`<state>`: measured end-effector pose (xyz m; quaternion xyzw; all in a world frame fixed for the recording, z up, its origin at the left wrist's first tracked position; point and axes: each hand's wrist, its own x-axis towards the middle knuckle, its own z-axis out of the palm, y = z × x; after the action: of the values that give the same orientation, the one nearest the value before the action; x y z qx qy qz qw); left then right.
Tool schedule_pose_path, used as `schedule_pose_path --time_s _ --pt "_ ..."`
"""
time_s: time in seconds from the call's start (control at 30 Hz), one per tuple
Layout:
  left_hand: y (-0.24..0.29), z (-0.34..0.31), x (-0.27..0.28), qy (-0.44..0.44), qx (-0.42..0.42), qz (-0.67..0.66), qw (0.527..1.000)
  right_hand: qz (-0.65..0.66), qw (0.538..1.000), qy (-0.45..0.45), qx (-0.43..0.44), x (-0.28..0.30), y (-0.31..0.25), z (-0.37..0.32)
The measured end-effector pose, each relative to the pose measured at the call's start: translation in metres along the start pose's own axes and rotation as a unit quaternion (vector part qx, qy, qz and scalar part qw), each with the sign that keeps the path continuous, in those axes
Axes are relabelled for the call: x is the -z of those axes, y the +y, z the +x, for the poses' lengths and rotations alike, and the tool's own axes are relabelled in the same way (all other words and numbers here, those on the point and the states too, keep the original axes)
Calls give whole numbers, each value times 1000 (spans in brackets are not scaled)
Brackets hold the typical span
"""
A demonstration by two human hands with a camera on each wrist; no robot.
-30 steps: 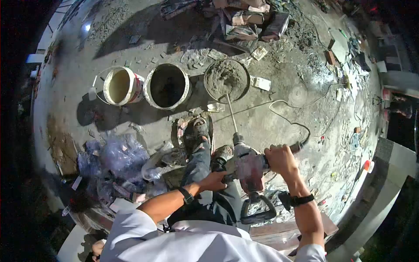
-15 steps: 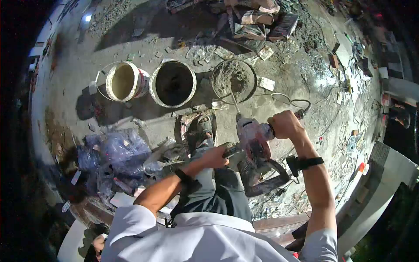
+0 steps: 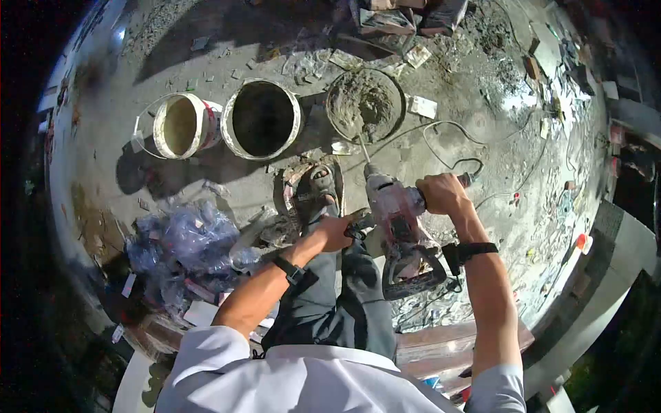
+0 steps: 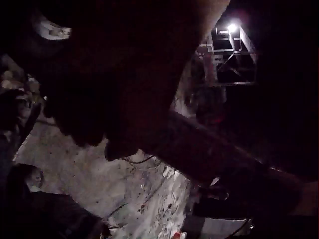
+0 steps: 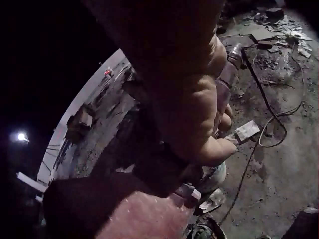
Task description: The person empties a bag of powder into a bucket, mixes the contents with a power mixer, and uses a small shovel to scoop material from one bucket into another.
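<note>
**A:** Head view. What is in hand?

**B:** Mortar mixer drill [image 3: 397, 217], held above the knees. Left hand [image 3: 339, 230] curls round the left grip. Right hand [image 3: 441, 194] clenches the side handle [image 3: 467, 180]. The shaft [image 3: 362, 151] slants into the near side of the mortar tub [image 3: 365, 103]. The tub stands toward the far edge of the concrete floor [image 3: 103, 158], to the right of a dark bucket [image 3: 264, 118] and a white pail [image 3: 177, 125].

**A:** Which step?

**B:** Judged: mixing the mortar in the tub. The next move calls for a firm two-hand hold against twist, with the cable [image 3: 447, 148] clear of the shaft and the sandalled foot [image 3: 315, 189].

**A:** Left wrist view?

**B:** Nearly black. Cannot tell how the fingers lie.

**A:** Right wrist view?

**B:** Fingers wrapped tight round the handle. The cable trails over the floor below.
</note>
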<state>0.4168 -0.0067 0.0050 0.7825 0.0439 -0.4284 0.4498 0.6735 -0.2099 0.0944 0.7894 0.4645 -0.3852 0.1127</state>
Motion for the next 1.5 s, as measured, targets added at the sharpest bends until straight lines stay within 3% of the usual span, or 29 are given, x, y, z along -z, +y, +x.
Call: schedule_pose_path --time_s 0.13,0.2,0.27,0.3,0.6,0.7,0.77,0.97,1.0,1.03,1.13,1.17,1.5 --pt "-2 -6 -17 94 -20 -19 995 -15 1000 -2 -6 -20 -1 -6" --pt "-5 -11 -27 87 4 10 996 11 1000 19 5 -37 -3 -12" --pt "-15 -12 -41 162 -37 43 985 18 1000 15 -12 -58 -3 -16" --pt "-10 -9 -39 86 5 102 991 20 1000 19 -12 -70 -1 -18" --pt "14 5 -79 142 11 103 984 30 986 165 6 -149 24 -33" --pt "21 5 -86 156 11 101 983 29 984 173 22 -164 26 -39" --pt "29 -3 -90 103 64 82 989 44 985 164 -5 -170 15 -56" --pt "33 -6 -124 120 49 96 987 79 977 196 -5 -223 22 -71" --pt "39 -8 -127 138 28 94 986 78 978 196 -3 -227 23 -76" --pt "44 -6 -126 94 53 87 990 79 977 199 2 -229 25 -77" --pt "58 -10 -138 80 75 72 991 96 975 199 -3 -243 26 -88" --pt "53 -9 -147 107 50 82 990 82 977 196 4 -245 30 -89" --pt "93 -14 -153 33 113 28 993 33 978 204 27 -229 41 -109"
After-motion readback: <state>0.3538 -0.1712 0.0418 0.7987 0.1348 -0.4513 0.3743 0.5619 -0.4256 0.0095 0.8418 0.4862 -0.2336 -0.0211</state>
